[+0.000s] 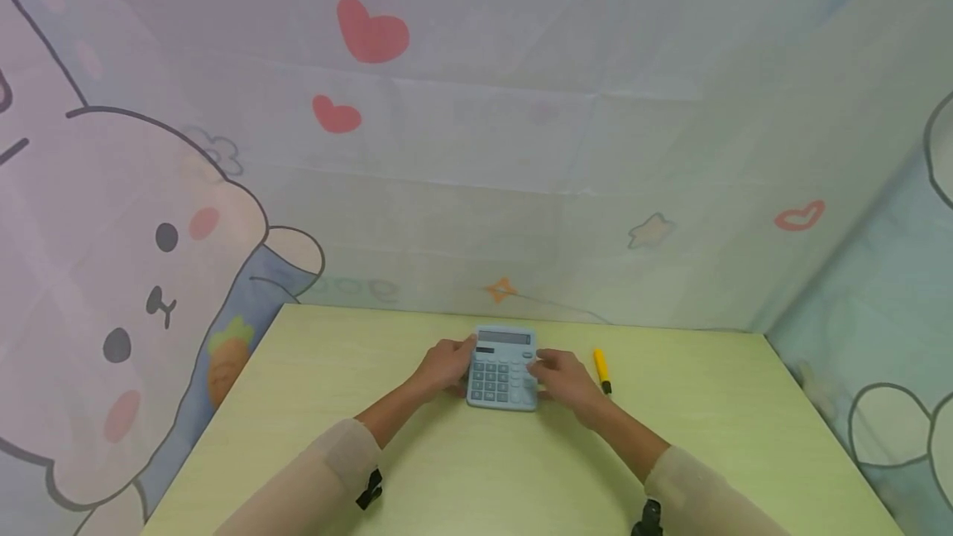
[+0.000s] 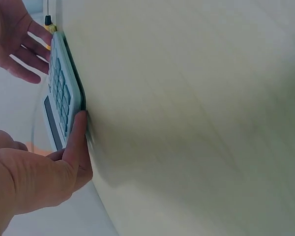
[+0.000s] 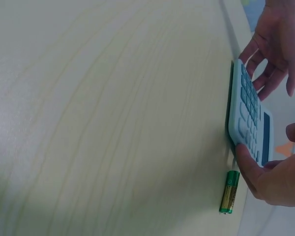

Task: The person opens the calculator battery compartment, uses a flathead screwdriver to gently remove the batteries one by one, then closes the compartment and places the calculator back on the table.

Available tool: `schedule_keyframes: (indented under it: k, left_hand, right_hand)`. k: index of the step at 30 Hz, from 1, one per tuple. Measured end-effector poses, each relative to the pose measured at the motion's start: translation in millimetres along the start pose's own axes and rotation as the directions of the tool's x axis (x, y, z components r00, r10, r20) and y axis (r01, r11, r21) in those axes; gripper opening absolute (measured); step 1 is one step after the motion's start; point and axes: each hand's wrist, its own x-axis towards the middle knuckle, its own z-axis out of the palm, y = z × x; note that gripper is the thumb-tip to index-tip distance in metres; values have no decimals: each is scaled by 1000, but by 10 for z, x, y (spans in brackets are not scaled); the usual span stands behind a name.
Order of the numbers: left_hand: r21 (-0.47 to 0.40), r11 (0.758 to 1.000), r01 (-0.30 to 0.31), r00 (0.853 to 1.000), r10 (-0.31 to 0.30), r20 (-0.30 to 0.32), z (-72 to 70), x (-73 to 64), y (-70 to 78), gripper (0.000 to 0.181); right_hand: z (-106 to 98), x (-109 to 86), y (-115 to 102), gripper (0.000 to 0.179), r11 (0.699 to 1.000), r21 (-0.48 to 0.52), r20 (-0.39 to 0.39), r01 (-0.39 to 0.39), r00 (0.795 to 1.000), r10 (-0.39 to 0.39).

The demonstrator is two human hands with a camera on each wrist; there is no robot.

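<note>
A light blue calculator [image 1: 501,368], its grey display at the far end, lies flat or just off the table between my two hands. My left hand [image 1: 444,365] is at its left side, fingertips against the edge. At the opposite side, my right hand [image 1: 569,379] touches the right edge. The right wrist view shows the left hand's fingers [image 3: 258,61] fairly straight at the calculator, its thumb apart from the keys. Likewise the left wrist view shows the right hand's fingers [image 2: 34,46] extended behind the calculator [image 2: 61,86]. The calculator's underside is hidden.
Right of my right hand lies a yellow tool with a black end [image 1: 601,369]. A green and gold battery [image 3: 229,191] is close to the right hand in the right wrist view. Everything rests on a pale wood table [image 1: 372,337] against a printed cloth backdrop [image 1: 484,147].
</note>
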Motion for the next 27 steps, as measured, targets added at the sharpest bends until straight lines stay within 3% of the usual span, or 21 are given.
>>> schedule_keyframes:
  k: [9, 16, 21, 27]
  left_hand:
    - [16, 998, -60, 995, 59, 77, -40, -14, 10, 65]
    - [22, 998, -66, 986, 62, 157, -88, -31, 62, 62]
    - [80, 994, -70, 976, 52, 210, -132, -80, 126, 69]
    - [156, 980, -126, 962, 82, 259, -210, -158, 165, 79]
  right_hand:
    - [-58, -14, -15, 58, 1000, -25, 22, -8, 1000, 9]
    - [-127, -59, -82, 62, 999, -31, 77, -20, 997, 22]
    - [-192, -96, -124, 70, 999, -33, 105, -17, 994, 20]
    - [-287, -112, -126, 76, 998, -57, 140, -4, 990, 12]
